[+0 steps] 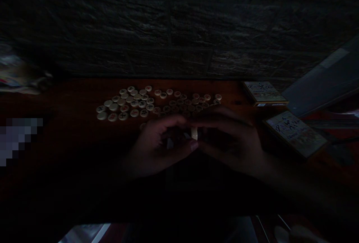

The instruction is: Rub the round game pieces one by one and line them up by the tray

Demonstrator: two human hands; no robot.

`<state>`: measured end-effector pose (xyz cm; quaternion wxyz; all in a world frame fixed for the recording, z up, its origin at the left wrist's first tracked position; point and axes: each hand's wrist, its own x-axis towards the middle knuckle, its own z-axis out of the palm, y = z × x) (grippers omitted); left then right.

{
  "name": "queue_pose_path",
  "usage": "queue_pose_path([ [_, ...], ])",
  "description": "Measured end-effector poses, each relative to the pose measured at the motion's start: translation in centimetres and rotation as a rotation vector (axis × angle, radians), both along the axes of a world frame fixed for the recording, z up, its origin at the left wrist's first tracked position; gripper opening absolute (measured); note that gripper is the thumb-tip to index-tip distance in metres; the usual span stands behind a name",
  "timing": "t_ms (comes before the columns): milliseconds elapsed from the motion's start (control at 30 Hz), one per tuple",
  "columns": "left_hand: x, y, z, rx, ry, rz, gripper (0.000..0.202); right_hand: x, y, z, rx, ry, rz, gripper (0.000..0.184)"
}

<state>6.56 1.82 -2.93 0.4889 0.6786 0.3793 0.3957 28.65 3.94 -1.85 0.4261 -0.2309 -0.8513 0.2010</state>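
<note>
The scene is very dark. My left hand and my right hand meet over a dark wooden table, fingers curled toward each other. Between the fingertips stands a small pale round game piece on its edge; both hands seem to pinch it. Just beyond the hands lie several round cream game pieces with red or black marks, spread in a loose group, and more of them stretch to the right.
Two flat printed boxes lie at the right, one box near the wall and another box closer. A rough dark brick wall rises behind the table. Pale clutter sits at far left.
</note>
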Motion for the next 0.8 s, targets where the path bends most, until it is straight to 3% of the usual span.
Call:
queue_pose_path([
  [300, -0.15, 0.06, -0.53, -0.015, -0.051, -0.014, 0.015, -0.13, -0.06, -0.05, 0.037, 0.011, 0.018, 0.031],
  [600, -0.04, 0.05, -0.23, -0.006, 0.006, 0.029, 0.021, -0.17, -0.01, -0.13, 0.024, 0.000, -0.017, 0.037],
  [800, 0.04, -0.08, 0.09, 0.030, -0.001, 0.016, 0.019, -0.09, 0.02, 0.10, 0.022, 0.000, -0.011, 0.031],
])
